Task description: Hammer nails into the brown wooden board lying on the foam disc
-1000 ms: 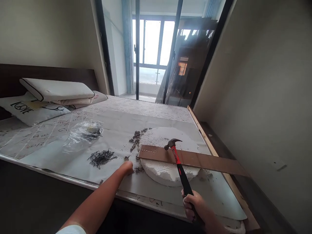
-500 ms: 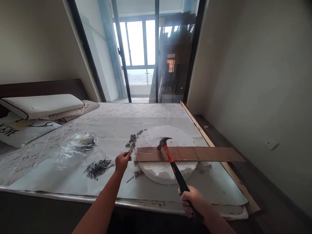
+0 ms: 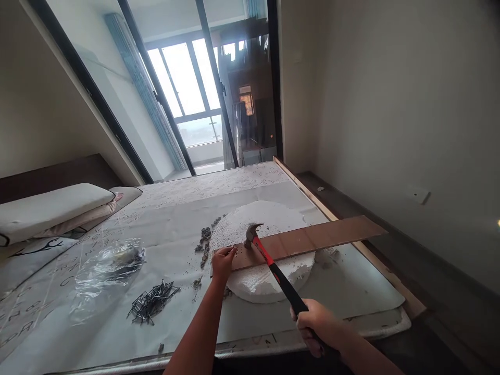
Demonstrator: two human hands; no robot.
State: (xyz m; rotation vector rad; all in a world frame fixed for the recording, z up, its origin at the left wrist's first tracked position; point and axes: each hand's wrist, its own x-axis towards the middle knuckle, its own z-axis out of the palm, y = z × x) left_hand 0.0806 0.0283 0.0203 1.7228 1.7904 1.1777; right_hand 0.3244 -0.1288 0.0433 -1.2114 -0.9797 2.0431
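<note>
A long brown wooden board (image 3: 312, 238) lies across a round white foam slab (image 3: 269, 221) on a paper-covered bed. My left hand (image 3: 222, 259) rests at the board's left end with fingers pinched together, seemingly on a small nail that is too small to make out clearly. My right hand (image 3: 318, 327) grips the black handle of a red-and-black claw hammer (image 3: 269, 263). The hammer head hovers just above the board, a little to the right of my left fingers.
A pile of loose dark nails (image 3: 150, 303) lies left of my arm, with a clear plastic bag (image 3: 107, 265) beyond it. Grey rubble crumbs (image 3: 203, 242) sit beside the foam. Pillows (image 3: 50, 205) lie at the far left. A wooden strip (image 3: 308, 195) runs along the bed's right edge.
My left hand rose from the paper near the rubble and moved right onto the board's left end, fingers pinched. The view tilted and swung; the hammer stayed over the board.
</note>
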